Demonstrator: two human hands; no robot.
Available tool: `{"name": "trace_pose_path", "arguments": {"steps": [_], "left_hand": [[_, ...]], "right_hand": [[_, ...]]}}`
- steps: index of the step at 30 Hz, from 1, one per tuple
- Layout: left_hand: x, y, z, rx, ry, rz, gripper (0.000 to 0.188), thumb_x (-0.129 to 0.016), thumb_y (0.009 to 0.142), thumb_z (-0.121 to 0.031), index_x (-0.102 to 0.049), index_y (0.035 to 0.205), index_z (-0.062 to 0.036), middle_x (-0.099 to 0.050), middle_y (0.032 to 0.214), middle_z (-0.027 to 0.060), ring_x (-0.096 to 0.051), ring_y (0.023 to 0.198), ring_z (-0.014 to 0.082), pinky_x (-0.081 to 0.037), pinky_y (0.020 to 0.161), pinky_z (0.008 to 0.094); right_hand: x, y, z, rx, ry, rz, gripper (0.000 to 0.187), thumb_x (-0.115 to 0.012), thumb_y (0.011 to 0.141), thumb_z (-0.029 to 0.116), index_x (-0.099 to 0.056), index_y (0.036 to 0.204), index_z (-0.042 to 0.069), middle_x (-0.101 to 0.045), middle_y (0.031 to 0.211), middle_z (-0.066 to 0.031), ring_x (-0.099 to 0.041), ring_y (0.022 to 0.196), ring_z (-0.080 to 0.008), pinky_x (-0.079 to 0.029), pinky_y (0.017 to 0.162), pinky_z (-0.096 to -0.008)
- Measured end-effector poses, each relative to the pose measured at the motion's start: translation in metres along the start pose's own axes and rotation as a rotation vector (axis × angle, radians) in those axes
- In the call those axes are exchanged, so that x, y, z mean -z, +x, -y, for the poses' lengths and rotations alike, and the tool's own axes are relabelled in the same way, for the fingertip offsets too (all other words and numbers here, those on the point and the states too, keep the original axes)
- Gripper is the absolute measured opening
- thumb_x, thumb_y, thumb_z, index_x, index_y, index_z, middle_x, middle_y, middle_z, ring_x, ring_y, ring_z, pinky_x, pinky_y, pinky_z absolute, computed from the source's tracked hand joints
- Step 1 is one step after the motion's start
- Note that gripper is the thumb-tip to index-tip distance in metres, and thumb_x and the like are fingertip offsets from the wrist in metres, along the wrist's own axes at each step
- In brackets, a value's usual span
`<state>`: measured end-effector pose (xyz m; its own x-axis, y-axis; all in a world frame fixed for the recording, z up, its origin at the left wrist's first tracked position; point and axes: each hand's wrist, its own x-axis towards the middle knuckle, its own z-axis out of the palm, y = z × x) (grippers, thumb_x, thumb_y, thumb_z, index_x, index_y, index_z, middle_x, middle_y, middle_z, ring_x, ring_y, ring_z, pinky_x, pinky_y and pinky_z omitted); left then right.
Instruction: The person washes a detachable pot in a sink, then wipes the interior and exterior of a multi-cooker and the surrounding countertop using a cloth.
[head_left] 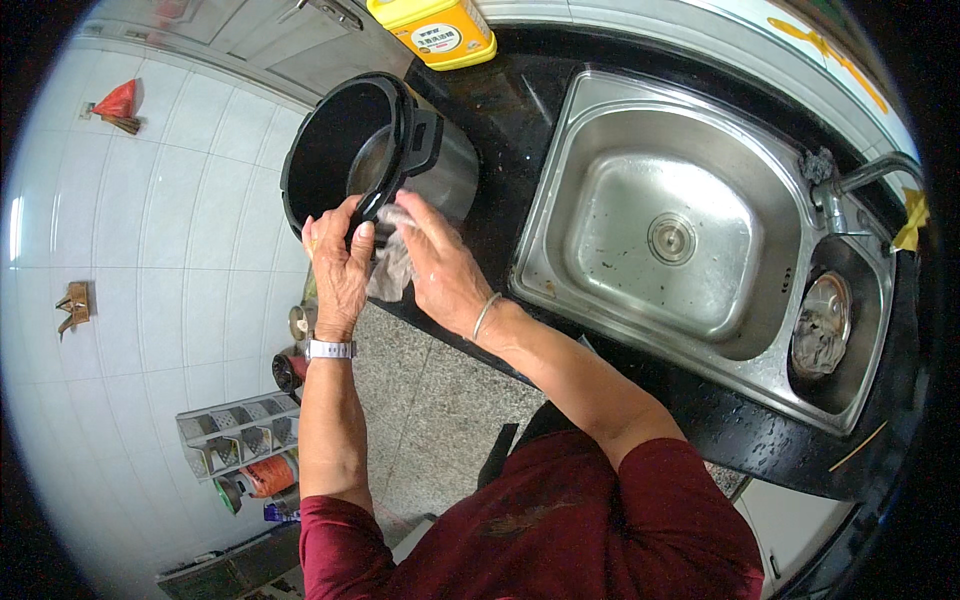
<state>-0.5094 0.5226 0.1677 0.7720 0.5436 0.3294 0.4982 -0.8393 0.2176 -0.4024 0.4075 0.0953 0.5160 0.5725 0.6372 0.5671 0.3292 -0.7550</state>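
An electric pressure cooker body (447, 182) with a steel side and a black rim stands tilted on the black counter, its open mouth turned to the left. My left hand (340, 265) is closed on the lower part of that rim, thumb up and fingers partly hidden behind it. In my right hand (440, 275) is a wet-looking greyish cloth (391, 270), pressed against the rim close beside my left thumb. Part of the cloth hangs down below the fingers.
Right of the cooker is a steel sink (680, 230) with a tap (850, 195). Its small side basin holds a crumpled cloth in a clear bowl (822, 325). A yellow jug (435, 30) stands behind the cooker. A wall rack (240, 435) hangs at lower left.
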Motion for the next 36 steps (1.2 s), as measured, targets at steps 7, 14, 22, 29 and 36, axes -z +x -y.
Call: {"name": "trace_pose_path", "arguments": {"steps": [7, 14, 22, 29, 36], "left_hand": [[0.001, -0.001, -0.007, 0.038, 0.014, -0.009, 0.043, -0.054, 0.099, -0.039, -0.058, 0.128, -0.0076, -0.063, 0.119, 0.0125, -0.053, 0.115, 0.0317, -0.021, 0.116, 0.0502], [-0.002, 0.0, -0.005, 0.007, -0.014, -0.04, 0.04, -0.055, 0.098, -0.037, -0.059, 0.127, -0.0091, -0.062, 0.113, 0.0098, -0.054, 0.112, 0.0292, -0.02, 0.117, 0.0501], [-0.003, -0.001, -0.003, 0.008, -0.021, -0.073, 0.031, -0.057, 0.097, -0.029, -0.061, 0.123, -0.011, -0.061, 0.101, 0.0056, -0.054, 0.107, 0.0249, -0.019, 0.116, 0.0494], [-0.005, 0.0, -0.004, -0.008, -0.041, -0.083, 0.032, -0.056, 0.097, -0.032, -0.062, 0.121, -0.0111, -0.06, 0.098, 0.0052, -0.054, 0.104, 0.0243, -0.018, 0.116, 0.0488], [0.0, 0.0, -0.006, 0.028, -0.009, -0.012, 0.039, -0.054, 0.099, -0.034, -0.059, 0.128, -0.0075, -0.064, 0.114, 0.0118, -0.053, 0.113, 0.0309, -0.018, 0.118, 0.0488]], "right_hand": [[0.01, -0.006, -0.018, -0.12, 0.065, -0.023, 0.049, -0.051, 0.075, -0.015, -0.057, 0.123, -0.007, -0.053, 0.132, -0.0222, -0.051, 0.126, -0.0379, -0.042, 0.109, -0.0419], [-0.003, -0.001, -0.007, -0.019, -0.009, -0.042, 0.038, -0.053, 0.085, -0.007, -0.054, 0.123, -0.012, -0.047, 0.139, -0.023, -0.047, 0.13, -0.0394, -0.04, 0.109, -0.0436], [0.002, 0.004, -0.009, -0.032, 0.026, -0.018, 0.031, -0.049, 0.093, -0.004, -0.053, 0.122, -0.015, -0.045, 0.14, -0.0242, -0.047, 0.13, -0.0393, -0.04, 0.109, -0.0437], [0.001, -0.008, -0.006, -0.004, -0.003, 0.055, 0.03, -0.051, 0.091, -0.004, -0.055, 0.119, -0.015, -0.046, 0.14, -0.0235, -0.047, 0.131, -0.0384, -0.041, 0.109, -0.0429], [0.001, 0.001, -0.01, 0.009, -0.017, 0.001, 0.03, -0.052, 0.09, -0.005, -0.056, 0.118, -0.015, -0.046, 0.14, -0.0231, -0.047, 0.131, -0.0384, -0.042, 0.108, -0.0432]]}}
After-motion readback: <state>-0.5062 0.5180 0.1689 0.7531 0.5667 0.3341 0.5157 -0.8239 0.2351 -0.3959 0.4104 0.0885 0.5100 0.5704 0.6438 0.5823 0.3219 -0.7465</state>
